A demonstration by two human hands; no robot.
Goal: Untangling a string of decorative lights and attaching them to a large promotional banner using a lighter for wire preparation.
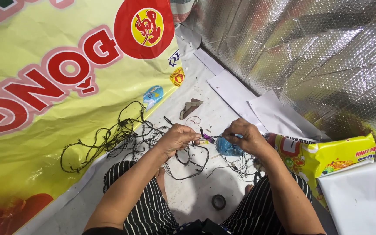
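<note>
My left hand (177,138) pinches a small yellowish connector (203,142) with purple and dark wire ends. My right hand (245,135) grips the other end of the thin wire (216,137), stretched between both hands. Under my right hand lies a blue bundle (227,149) with black wire coiled around it. Loops of black wire (188,163) hang from my left hand down to the white floor.
A tangle of black wire (114,137) lies left on a yellow printed banner (44,130). A black tape roll (218,201) sits between my striped-trousered knees. A yellow packet (327,159), white sheets (357,200) and a silver foil wall (318,56) are at the right. A small brown piece (190,107) lies farther off.
</note>
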